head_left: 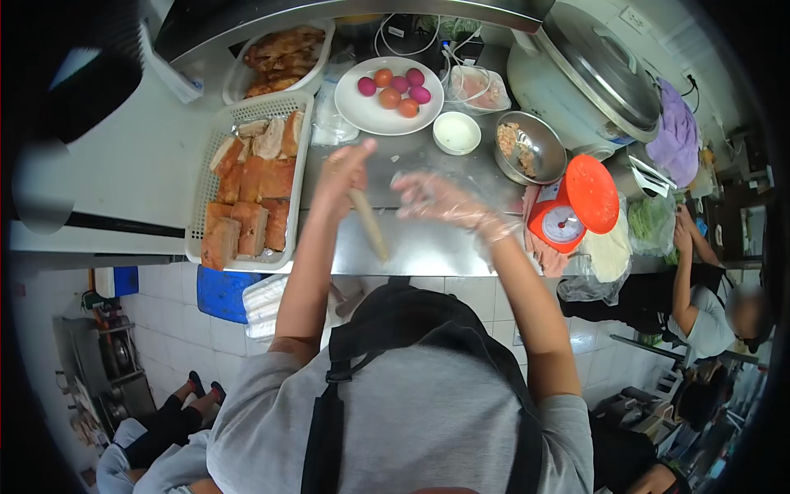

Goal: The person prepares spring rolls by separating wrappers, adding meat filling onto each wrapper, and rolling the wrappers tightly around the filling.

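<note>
My left hand (344, 171) is bare and closed round one end of a short, pale wooden stick (369, 224). The stick slants down toward the counter's front edge. To its right is my right hand (440, 202), in a clear plastic glove, fingers apart and holding nothing. Both hands are over the steel counter (411, 244). Beyond them stand a white plate (350, 107) with several pink and brown eggs (389, 98), and a small white bowl (457, 134). At the right, a metal bowl (550, 148) holds a pinkish minced mixture (515, 151).
At left, a white basket (304, 177) holds roasted pork slabs (266, 178); behind it is a tub of browned meat (284, 58). A red kitchen scale (562, 224) and a large lidded pot (543, 82) stand right. Another person (699, 305) works at far right.
</note>
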Available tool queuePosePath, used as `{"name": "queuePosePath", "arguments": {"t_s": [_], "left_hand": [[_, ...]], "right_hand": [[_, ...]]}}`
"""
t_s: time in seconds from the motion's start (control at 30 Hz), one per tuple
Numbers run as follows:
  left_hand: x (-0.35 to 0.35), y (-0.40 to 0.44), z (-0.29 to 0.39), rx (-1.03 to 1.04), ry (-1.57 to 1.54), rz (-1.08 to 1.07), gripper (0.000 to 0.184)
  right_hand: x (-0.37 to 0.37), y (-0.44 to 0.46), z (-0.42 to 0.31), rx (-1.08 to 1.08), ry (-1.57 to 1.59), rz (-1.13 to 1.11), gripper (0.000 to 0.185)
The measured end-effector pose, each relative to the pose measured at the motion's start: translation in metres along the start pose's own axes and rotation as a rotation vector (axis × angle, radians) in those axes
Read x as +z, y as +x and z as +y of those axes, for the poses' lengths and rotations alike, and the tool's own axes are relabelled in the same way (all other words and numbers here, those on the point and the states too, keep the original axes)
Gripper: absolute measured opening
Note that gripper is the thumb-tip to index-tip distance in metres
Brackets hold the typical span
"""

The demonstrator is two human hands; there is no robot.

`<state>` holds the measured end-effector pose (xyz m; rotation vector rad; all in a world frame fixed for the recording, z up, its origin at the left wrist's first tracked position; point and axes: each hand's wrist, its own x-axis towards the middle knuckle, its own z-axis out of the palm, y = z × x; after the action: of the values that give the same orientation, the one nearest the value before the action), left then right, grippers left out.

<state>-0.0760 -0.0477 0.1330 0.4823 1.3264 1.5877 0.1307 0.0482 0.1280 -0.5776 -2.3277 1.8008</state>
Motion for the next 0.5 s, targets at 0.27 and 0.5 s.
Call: {"name": "queuePosePath", "arguments": {"t_s": [0.27,0.5], "left_hand": [[-0.105,0.107,-0.059,-0.168,0.046,0.153,0.044],[-0.171,0.173,-0.101,0.042,0.783,0.182,0.053]], "right_hand": [[0.025,-0.04,0.07,0.224,-0.041,0.114,0.062],[-0.052,-0.206,0.05,0.219,0.215,0.501,0.052]]}}
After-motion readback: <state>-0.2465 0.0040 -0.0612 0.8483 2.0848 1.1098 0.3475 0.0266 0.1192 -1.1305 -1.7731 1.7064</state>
